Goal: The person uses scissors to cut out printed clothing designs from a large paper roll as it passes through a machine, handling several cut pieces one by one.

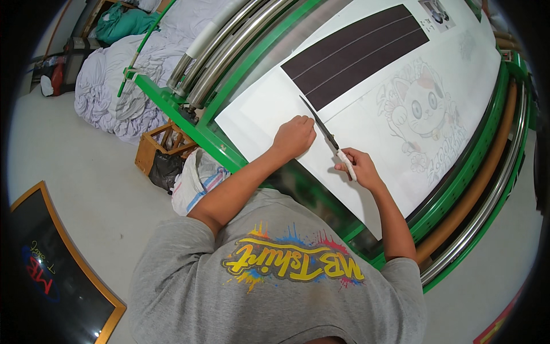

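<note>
My right hand (360,167) grips a pair of scissors (325,131) by its white-wrapped handle. Their dark blades look closed or nearly so and point up and left over the white sheet (349,200). My left hand (295,136) is closed near the sheet's front edge, to the left of the blades; what its curled fingers hold, if anything, is hidden. Just beyond the scissor tip lies a dark rectangular panel (355,54) with thin pale lines. To its right, the sheet bears a faint cartoon cat drawing (424,109).
The sheet lies on a green-framed machine (220,137) with metal rollers (229,63) at the left and a brown roller (470,189) at the right. A heap of pale fabric (114,80), a wooden crate (150,150) and a gold-framed black board (57,269) stand left.
</note>
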Available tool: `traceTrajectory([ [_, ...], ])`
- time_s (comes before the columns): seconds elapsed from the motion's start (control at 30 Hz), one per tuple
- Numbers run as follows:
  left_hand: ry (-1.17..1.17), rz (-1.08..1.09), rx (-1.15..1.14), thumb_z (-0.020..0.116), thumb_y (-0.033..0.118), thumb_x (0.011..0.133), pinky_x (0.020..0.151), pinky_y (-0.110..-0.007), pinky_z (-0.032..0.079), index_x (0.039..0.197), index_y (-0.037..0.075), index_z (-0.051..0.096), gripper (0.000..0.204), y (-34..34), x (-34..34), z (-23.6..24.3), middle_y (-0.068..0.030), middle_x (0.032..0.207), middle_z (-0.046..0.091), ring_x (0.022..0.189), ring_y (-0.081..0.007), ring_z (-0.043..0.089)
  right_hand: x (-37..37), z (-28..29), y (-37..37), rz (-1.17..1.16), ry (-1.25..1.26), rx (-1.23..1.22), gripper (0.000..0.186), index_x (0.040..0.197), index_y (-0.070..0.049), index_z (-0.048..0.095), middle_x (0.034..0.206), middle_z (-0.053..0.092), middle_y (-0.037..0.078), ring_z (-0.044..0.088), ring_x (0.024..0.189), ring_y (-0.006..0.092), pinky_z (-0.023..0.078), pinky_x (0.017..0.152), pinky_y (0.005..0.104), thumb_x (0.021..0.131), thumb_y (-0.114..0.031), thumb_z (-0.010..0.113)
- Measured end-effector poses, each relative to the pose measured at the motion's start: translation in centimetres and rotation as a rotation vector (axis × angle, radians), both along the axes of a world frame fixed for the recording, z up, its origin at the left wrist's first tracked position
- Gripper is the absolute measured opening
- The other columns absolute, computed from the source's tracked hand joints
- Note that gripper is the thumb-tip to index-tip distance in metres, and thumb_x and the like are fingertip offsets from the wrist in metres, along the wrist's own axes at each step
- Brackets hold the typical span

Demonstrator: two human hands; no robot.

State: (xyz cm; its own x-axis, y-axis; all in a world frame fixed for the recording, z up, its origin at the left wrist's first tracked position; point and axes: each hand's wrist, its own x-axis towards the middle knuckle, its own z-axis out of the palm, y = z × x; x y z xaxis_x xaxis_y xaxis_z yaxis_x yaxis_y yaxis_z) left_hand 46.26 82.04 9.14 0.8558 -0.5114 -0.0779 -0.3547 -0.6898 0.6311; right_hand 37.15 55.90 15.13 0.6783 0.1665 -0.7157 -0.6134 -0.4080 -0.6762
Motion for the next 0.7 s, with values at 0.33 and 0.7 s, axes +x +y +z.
traceTrajectory([
  [0.33, 0.025, -0.001, -0.166, 0.069, 0.018, 0.097, 0.079, -0.05, 0.059, 0.104, 0.003, 0.068, 0.016, 1.1, -0.6, 1.5, -0.0157, 0.097, 0.069, 0.096, -0.0365, 0.07, 7.7, -2.2, 4.4, -0.029, -0.104, 0.102, 0.057, 0.126, 0.004, 0.075, 0.077, 0.065, 0.0, 0.055, 0.06, 0.009, 0.044, 0.054, 0.0291, 0.091, -0.038, 0.093],
  [0.7, 0.012, -0.19, -0.35, 0.075, 0.024, 0.098, 0.075, -0.049, 0.057, 0.097, 0.006, 0.063, 0.021, 3.0, -3.2, 3.7, -0.0129, 0.093, 0.066, 0.089, -0.0357, 0.069, 9.0, -0.9, 7.5, -0.018, -0.315, 0.008, 0.055, 0.131, 0.004, 0.073, 0.098, 0.077, 0.009, 0.071, 0.076, 0.0154, 0.056, 0.069, 0.0319, 0.089, -0.026, 0.092],
])
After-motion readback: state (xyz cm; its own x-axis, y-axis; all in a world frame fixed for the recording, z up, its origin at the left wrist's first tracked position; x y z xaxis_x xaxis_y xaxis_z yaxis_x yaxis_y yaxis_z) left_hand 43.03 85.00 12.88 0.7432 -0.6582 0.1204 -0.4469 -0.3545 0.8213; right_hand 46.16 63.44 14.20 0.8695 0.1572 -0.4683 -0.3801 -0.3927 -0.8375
